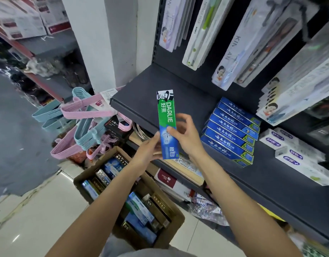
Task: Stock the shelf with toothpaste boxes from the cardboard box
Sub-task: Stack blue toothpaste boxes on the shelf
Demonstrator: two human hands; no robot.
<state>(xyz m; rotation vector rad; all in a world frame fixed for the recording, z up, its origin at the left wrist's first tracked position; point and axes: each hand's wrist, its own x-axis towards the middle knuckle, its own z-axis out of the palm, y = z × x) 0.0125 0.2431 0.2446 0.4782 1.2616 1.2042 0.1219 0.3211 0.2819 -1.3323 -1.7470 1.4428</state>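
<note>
Two hands are on one carton; the green-and-blue toothpaste box (pixel 167 125) is pinched low down, thumb and fingers of the right hand (pixel 185 135) closed on its blue lower half from three o'clock, while the fingers of the left hand (pixel 148 149) are curled against its left edge and back from eight o'clock. The carton is held upright, slightly tilted, its top end reaching up over the front lip of the dark shelf (pixel 141 88); it is carried in the air, not yet set down.

Outward from the grip: bare shelf surface lies at eleven and twelve o'clock of the carton; a stack of blue toothpaste boxes (pixel 232 132) is lying at three o'clock, and white boxes (pixel 289 153) beyond that. Carded toothbrushes (pixel 202 34) are hung above at one o'clock. Down at six to seven o'clock, the cardboard box (pixel 128 197) is seen on the floor, plenty of cartons inside it; pink and blue hangers (pixel 82 115) are bunched at nine o'clock.

Risks, as judged from here: the carton is held only by its bottom half, so a knock of the top end against the shelf lip could twist it loose and it would be dropped toward the open box; if it is swung right too fast, the blue stack could be nudged out of line; if it is stood on end, it may well be toppled.
</note>
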